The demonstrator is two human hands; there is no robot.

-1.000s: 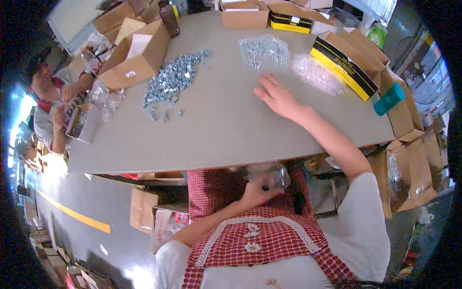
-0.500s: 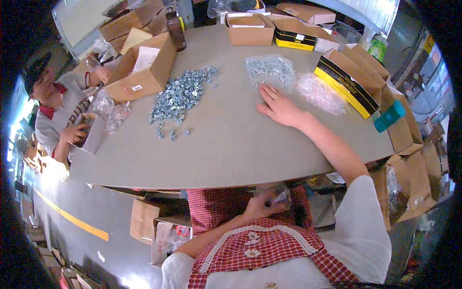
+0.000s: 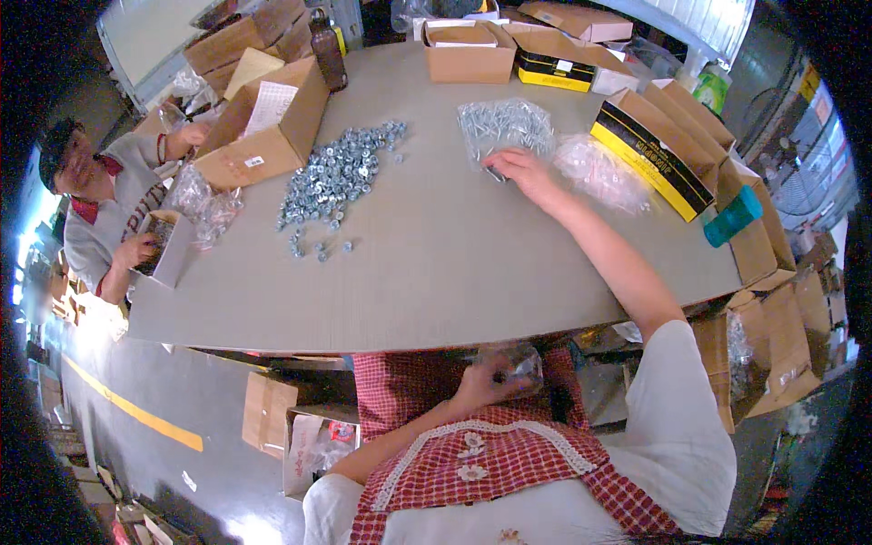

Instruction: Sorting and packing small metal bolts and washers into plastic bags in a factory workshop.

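At my lap, below the table's front edge, my left hand (image 3: pixel 478 383) is closed round a small clear plastic bag (image 3: pixel 521 367); a dark thing shows at the bag, too unclear to name. My right hand (image 3: pixel 530 176) reaches over the table with its fingers bent together at the near edge of a clear bag of silvery screws (image 3: pixel 509 127). A few screws (image 3: pixel 495 173) show at its fingertips. Beside that hand lies a heap of small clear plastic bags (image 3: pixel 599 173). Left of the middle, a loose pile of zinc-coloured nuts (image 3: pixel 334 173) spreads over the grey table (image 3: pixel 409 272).
A black and yellow box (image 3: pixel 649 163) and a teal cup-like thing (image 3: pixel 734 216) stand at the right. Cartons (image 3: pixel 468 64) line the back. At the left are a large open carton (image 3: pixel 259 136), a dark bottle (image 3: pixel 328 50), and a co-worker (image 3: pixel 113 195) with a white box (image 3: pixel 173 252).
My right hand lay flatter by the screw bag; its fingers are now bent together with screws at the tips. My left hand has turned slightly with the small bag. The co-worker's head has lifted.
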